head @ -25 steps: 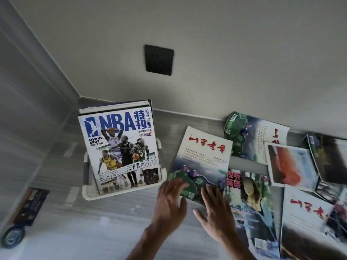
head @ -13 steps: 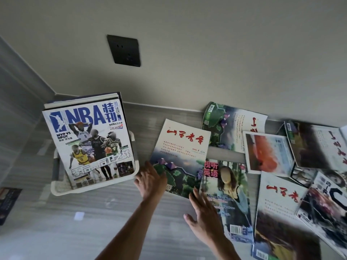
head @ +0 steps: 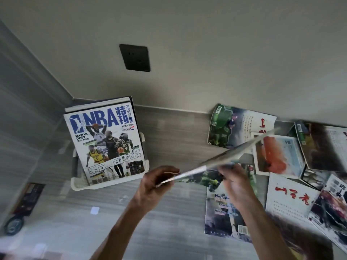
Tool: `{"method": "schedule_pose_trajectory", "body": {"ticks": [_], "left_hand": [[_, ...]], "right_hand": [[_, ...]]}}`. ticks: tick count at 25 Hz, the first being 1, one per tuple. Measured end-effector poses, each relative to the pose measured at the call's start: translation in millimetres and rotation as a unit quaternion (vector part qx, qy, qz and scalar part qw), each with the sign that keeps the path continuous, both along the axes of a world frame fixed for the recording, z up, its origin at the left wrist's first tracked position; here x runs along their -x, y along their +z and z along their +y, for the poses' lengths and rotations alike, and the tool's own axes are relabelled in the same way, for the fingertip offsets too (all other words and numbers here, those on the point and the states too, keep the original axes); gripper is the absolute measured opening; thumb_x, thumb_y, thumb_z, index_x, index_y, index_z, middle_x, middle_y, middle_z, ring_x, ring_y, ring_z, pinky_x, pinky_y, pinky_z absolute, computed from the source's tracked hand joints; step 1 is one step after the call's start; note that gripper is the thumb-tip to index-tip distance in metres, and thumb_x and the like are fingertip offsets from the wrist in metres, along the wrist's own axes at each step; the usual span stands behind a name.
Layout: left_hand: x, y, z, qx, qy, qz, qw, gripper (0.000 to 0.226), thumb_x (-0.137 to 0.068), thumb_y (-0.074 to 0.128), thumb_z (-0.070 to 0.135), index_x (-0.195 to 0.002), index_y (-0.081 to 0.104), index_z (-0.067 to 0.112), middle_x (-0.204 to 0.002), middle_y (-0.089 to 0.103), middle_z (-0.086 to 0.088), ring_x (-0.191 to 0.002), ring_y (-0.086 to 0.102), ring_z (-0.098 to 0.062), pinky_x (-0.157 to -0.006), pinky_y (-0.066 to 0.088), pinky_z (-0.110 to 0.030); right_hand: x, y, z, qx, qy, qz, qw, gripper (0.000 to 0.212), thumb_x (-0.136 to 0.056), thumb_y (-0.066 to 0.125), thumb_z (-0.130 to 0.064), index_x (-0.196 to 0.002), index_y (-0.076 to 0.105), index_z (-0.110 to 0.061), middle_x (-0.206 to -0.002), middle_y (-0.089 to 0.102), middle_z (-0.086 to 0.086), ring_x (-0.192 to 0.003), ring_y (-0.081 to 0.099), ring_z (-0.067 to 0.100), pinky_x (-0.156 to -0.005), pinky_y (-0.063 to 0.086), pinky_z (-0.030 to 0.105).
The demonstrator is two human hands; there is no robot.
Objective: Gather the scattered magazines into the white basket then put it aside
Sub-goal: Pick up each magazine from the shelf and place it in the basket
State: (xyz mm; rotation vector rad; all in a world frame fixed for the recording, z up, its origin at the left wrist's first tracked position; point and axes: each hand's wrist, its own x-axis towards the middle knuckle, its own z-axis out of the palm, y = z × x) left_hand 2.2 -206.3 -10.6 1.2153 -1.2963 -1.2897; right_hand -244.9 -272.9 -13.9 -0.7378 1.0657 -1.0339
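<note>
The white basket (head: pixel 105 184) stands on the grey floor at the left, with an NBA magazine (head: pixel 105 143) leaning upright in it over other magazines. A thin magazine (head: pixel 231 156) is lifted off the floor and seen nearly edge-on. My left hand (head: pixel 155 182) pinches its near left corner. My right hand (head: pixel 236 182) grips its lower edge from underneath. Several more magazines lie scattered to the right, among them an English-language one (head: pixel 223 214), a green one (head: pixel 242 126) by the wall and a white one with red characters (head: pixel 291 199).
A beige wall with a black socket plate (head: pixel 135 57) runs behind the basket. A grey panel closes the left side. A dark flat object (head: pixel 24 201) lies on the floor at the far left. Bare grey floor lies between the basket and the scattered magazines.
The white and green magazine that lay flat between basket and pile has been picked up by both hands and tilted up off the floor. The view has shifted left.
</note>
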Motion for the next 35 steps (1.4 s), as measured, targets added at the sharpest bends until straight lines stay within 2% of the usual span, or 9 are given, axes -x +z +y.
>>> {"method": "schedule_pose_trajectory", "body": {"ticks": [4, 10, 13, 16, 19, 23, 27, 31, 35], "left_hand": [[-28, 17, 9, 0.149, 0.048, -0.104, 0.982, 0.039, -0.082, 0.055, 0.004, -0.119, 0.061, 0.017, -0.111, 0.070, 0.006, -0.100, 0.071, -0.019, -0.082, 0.058, -0.030], [-47, 5, 38, -0.095, 0.112, -0.113, 0.983, 0.024, -0.090, 0.049, 0.021, -0.107, 0.060, 0.035, -0.095, 0.074, -0.007, -0.084, 0.070, -0.032, -0.067, 0.058, -0.055], [-85, 50, 26, 0.000, 0.173, -0.099, 0.980, 0.014, -0.091, 0.055, 0.021, -0.096, 0.066, 0.028, -0.093, 0.077, 0.002, -0.077, 0.075, -0.019, -0.056, 0.061, -0.042], [-155, 93, -4, 0.040, 0.276, -0.081, 0.957, 0.020, -0.087, 0.059, 0.028, -0.097, 0.069, 0.041, -0.095, 0.076, 0.019, -0.087, 0.073, -0.006, -0.064, 0.060, -0.025], [-212, 86, -30, -0.021, 0.280, -0.159, 0.946, 0.038, -0.090, 0.053, 0.009, -0.105, 0.066, 0.041, -0.105, 0.069, 0.025, -0.101, 0.067, -0.006, -0.064, 0.049, -0.005], [-238, 25, -33, -0.139, 0.296, -0.202, 0.923, 0.034, -0.088, 0.051, -0.005, -0.114, 0.065, 0.013, -0.124, 0.066, -0.012, -0.110, 0.064, -0.030, -0.072, 0.053, -0.020], [-216, 3, -11, -0.166, 0.387, -0.307, 0.853, 0.042, -0.081, 0.072, 0.015, -0.120, 0.054, 0.015, -0.129, 0.060, -0.015, -0.108, 0.063, -0.032, -0.074, 0.057, -0.038], [-116, -3, 22, 0.042, 0.345, -0.298, 0.889, 0.040, -0.078, 0.062, -0.003, -0.114, 0.056, 0.015, -0.115, 0.059, -0.006, -0.099, 0.058, -0.016, -0.074, 0.053, -0.032], [10, -25, 30, -0.076, 0.106, -0.202, 0.971, 0.033, -0.082, 0.056, -0.009, -0.107, 0.064, 0.011, -0.107, 0.067, -0.003, -0.089, 0.064, -0.017, -0.074, 0.052, -0.026]], "right_hand": [[-29, 16, 9, 0.108, 0.008, 0.136, 0.985, 0.017, -0.080, 0.064, -0.006, -0.092, 0.067, 0.005, -0.079, 0.075, -0.002, -0.077, 0.070, 0.013, -0.066, 0.054, 0.017], [-61, 9, 23, 0.035, 0.162, 0.362, 0.918, 0.014, -0.094, 0.059, -0.018, -0.086, 0.068, -0.025, -0.075, 0.071, 0.008, -0.064, 0.062, 0.012, -0.058, 0.045, 0.028], [-91, 47, -9, 0.090, 0.171, 0.313, 0.930, 0.012, -0.093, 0.061, -0.023, -0.099, 0.070, -0.028, -0.087, 0.075, 0.007, -0.068, 0.068, 0.014, -0.061, 0.055, 0.030], [-159, 89, -45, 0.197, 0.193, 0.208, 0.938, 0.027, -0.091, 0.059, -0.025, -0.114, 0.067, -0.038, -0.112, 0.072, -0.018, -0.083, 0.068, 0.003, -0.069, 0.056, 0.017], [-239, 84, -66, 0.189, 0.193, 0.263, 0.926, 0.032, -0.095, 0.051, -0.013, -0.126, 0.060, -0.017, -0.127, 0.066, -0.001, -0.083, 0.063, 0.000, -0.065, 0.052, 0.010], [-276, 27, -70, 0.076, 0.187, 0.315, 0.927, 0.026, -0.093, 0.053, -0.006, -0.115, 0.066, -0.009, -0.118, 0.070, 0.014, -0.066, 0.062, 0.011, -0.058, 0.051, 0.024], [-245, 9, -55, 0.108, 0.118, 0.368, 0.916, 0.025, -0.082, 0.061, -0.014, -0.100, 0.063, -0.031, -0.101, 0.073, -0.006, -0.078, 0.069, 0.007, -0.068, 0.054, 0.022], [-119, -37, -5, 0.105, 0.149, 0.560, 0.808, 0.048, -0.083, 0.068, -0.034, -0.127, 0.054, -0.021, -0.130, 0.062, 0.002, -0.116, 0.059, 0.023, -0.096, 0.049, 0.036], [-26, -86, 70, -0.117, 0.151, 0.717, 0.671, 0.087, -0.080, 0.057, -0.062, -0.146, 0.027, -0.013, -0.158, 0.021, 0.018, -0.139, 0.028, 0.041, -0.105, 0.037, 0.057]]}}
